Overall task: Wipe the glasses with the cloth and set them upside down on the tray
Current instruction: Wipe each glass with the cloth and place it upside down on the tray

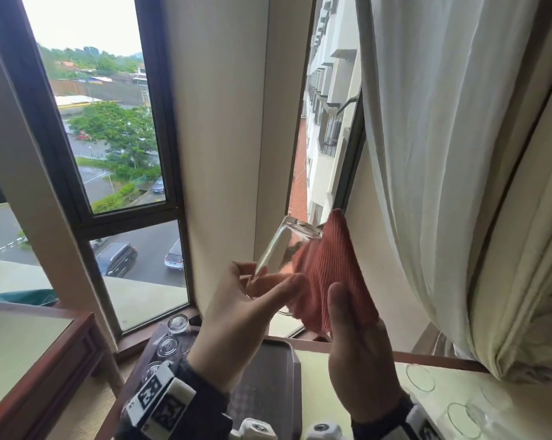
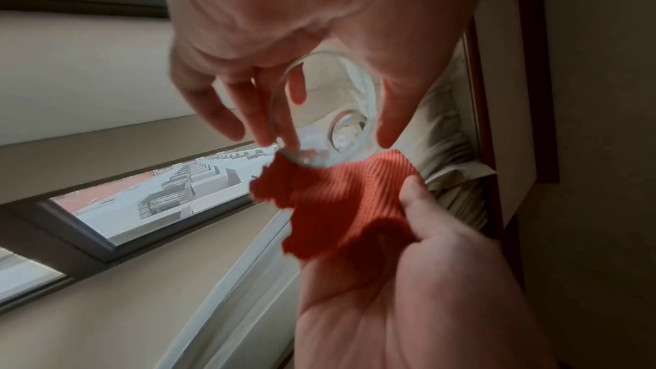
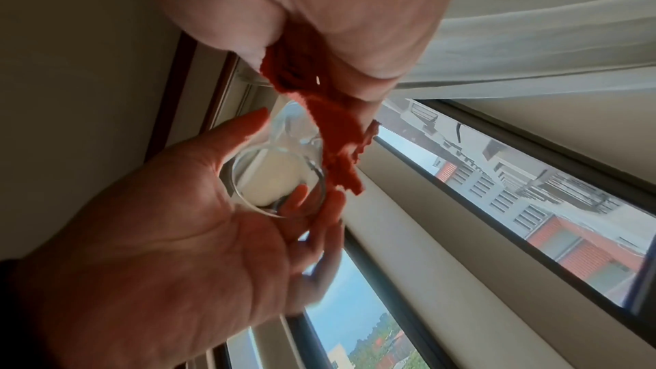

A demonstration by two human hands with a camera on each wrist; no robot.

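Note:
A clear glass (image 1: 279,249) is raised in front of the window, tilted with its base up and away and its mouth toward me. My left hand (image 1: 268,282) grips it near the rim between thumb and fingers; the left wrist view looks into its mouth (image 2: 321,111). My right hand (image 1: 351,312) holds a ribbed orange cloth (image 1: 330,268) against the glass's outer wall; the fingers are hidden behind the cloth. The dark tray (image 1: 268,376) lies below, with three glasses (image 1: 168,346) upside down along its left side. In the right wrist view the cloth (image 3: 330,128) hangs beside the glass (image 3: 277,178).
Two more glasses (image 1: 420,377) (image 1: 463,420) stand on the pale tabletop right of the tray. A white curtain (image 1: 443,154) hangs close on the right. A wooden-edged table (image 1: 40,360) stands at the left. Window panes and a cream pillar (image 1: 220,138) lie straight ahead.

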